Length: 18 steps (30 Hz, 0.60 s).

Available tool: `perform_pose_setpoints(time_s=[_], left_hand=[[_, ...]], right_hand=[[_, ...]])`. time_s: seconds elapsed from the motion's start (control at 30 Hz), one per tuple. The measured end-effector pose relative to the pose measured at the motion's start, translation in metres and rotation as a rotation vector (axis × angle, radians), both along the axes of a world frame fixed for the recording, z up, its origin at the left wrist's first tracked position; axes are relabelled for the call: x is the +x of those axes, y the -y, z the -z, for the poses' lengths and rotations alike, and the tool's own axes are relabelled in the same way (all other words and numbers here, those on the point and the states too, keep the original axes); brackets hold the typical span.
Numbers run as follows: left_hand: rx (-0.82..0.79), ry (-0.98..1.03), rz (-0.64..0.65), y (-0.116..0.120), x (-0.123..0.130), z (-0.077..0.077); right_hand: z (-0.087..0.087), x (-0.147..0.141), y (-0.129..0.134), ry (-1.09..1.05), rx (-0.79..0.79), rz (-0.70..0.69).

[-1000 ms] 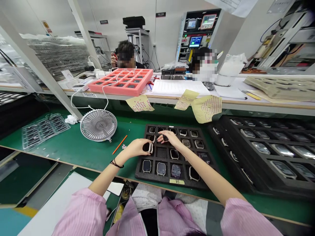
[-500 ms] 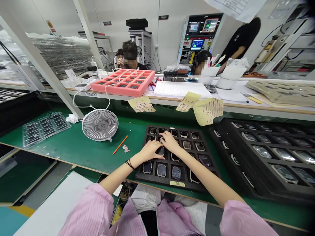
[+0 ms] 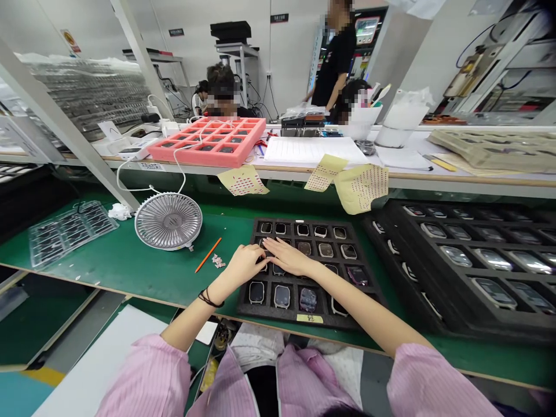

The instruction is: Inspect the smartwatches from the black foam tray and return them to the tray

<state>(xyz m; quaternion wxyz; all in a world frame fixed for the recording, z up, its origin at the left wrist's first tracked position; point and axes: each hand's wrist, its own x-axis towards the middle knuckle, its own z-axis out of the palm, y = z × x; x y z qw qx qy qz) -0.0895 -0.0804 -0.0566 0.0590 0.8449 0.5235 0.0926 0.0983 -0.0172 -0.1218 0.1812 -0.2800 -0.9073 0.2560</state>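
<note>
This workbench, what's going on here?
A person in pink striped sleeves has both hands over a black foam tray of square smartwatches, the left hand and right hand close together above its slots. A larger black tray of similar devices sits to the right. Across the bench, a co-worker sits behind a pink foam tray, and another person stands further back.

The left hand point(image 3: 245, 263) was up with a dark watch in it. Now it lies low over the black tray point(image 3: 304, 220). The right hand point(image 3: 289, 258) has gone flat, and its fingers point(image 3: 269, 243) now reach across to the left hand. The person in black point(image 3: 334, 58) has walked to the left and now stands by the screens at the back.
</note>
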Motion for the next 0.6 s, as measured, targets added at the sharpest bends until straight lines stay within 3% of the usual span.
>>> perform_pose_setpoints(time_s=[0.1, 0.2, 0.37, 0.47, 0.6], left_hand=[[0.006, -0.036, -0.036, 0.006, 0.002, 0.005], [0.013, -0.032, 0.018, 0.011, -0.001, 0.012], [0.012, 0.005, 0.098, 0.011, -0.005, 0.008], [0.062, 0.102, 0.117, 0.004, 0.010, -0.002], [-0.006, 0.101, 0.290, -0.009, 0.053, -0.006]], right_hand=[[-0.014, 0.007, 0.000, 0.015, -0.020, 0.022], [-0.029, 0.022, 0.007, -0.017, -0.003, 0.087], [-0.028, 0.034, 0.042, -0.013, -0.005, 0.051], [-0.024, 0.031, 0.070, 0.048, 0.021, 0.031], [-0.032, 0.033, 0.106, 0.016, 0.105, 0.013]])
